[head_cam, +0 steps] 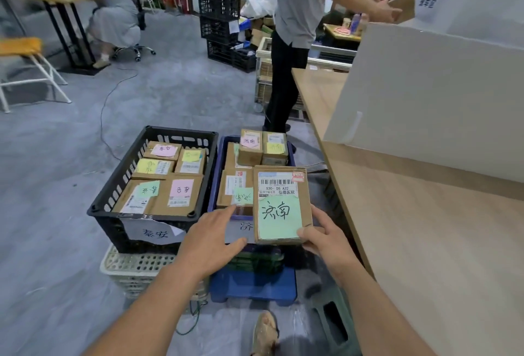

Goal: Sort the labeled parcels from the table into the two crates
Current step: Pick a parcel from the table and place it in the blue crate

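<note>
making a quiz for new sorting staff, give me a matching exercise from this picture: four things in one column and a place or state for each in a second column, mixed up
Column one
1. black crate
2. blue crate
3. parcel with the big green note
4. left hand

Column two
a. gripped by the right hand
b. open, fingers straight, by the blue crate's front edge
c. sits on a cream basket
d. two small parcels ride high at its far end

Pairs: 1-c, 2-d, 3-a, 4-b
</note>
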`<state>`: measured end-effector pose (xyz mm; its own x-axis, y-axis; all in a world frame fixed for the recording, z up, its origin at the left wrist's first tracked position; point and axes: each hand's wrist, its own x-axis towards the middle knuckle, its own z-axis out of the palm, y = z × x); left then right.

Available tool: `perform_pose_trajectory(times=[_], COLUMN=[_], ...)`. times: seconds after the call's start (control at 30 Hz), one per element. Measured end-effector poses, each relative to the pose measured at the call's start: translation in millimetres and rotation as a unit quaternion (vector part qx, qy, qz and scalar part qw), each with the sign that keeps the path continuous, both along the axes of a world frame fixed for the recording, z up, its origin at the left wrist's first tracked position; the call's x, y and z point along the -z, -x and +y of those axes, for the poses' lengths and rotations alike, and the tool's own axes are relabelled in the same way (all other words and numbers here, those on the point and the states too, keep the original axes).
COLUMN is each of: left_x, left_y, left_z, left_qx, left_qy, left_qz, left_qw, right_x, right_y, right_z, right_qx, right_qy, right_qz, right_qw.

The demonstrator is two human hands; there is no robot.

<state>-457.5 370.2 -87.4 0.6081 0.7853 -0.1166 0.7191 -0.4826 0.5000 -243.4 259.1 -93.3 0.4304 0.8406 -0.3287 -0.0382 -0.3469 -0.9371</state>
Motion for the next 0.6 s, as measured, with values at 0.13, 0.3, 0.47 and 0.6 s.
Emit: perform_pose_trajectory(times=[0.13, 0.3, 0.47, 0.6], left_x=[6.5, 16.4, 31.4, 50.4], left_y=[-32.0, -80.0, -119.7, -126.0], left_z=[43.9, 107.4, 154.2, 181.7], left_qx=[0.003, -0.005, -0.008, -0.015], left_qy=[0.013, 0.032, 0.042, 0.063], left_qz=[0.020, 0.060, 0.095, 0.095], left_qw=[1.000, 0.998, 0.995, 0.993], right_x=[17.6, 37.0, 57.3, 78.6], right_y=[-33.3, -78.2, -118.6, -131.9], right_z=[50.5, 110.8, 161.9, 192.2], right_qx=[-0.017, -0.028, -0.032, -0.033], right_qy=[0.010, 0.038, 0.062, 0.089], right_qz=[0.014, 0.041, 0.053, 0.059], right_qw=[1.000, 0.998, 0.996, 0.994])
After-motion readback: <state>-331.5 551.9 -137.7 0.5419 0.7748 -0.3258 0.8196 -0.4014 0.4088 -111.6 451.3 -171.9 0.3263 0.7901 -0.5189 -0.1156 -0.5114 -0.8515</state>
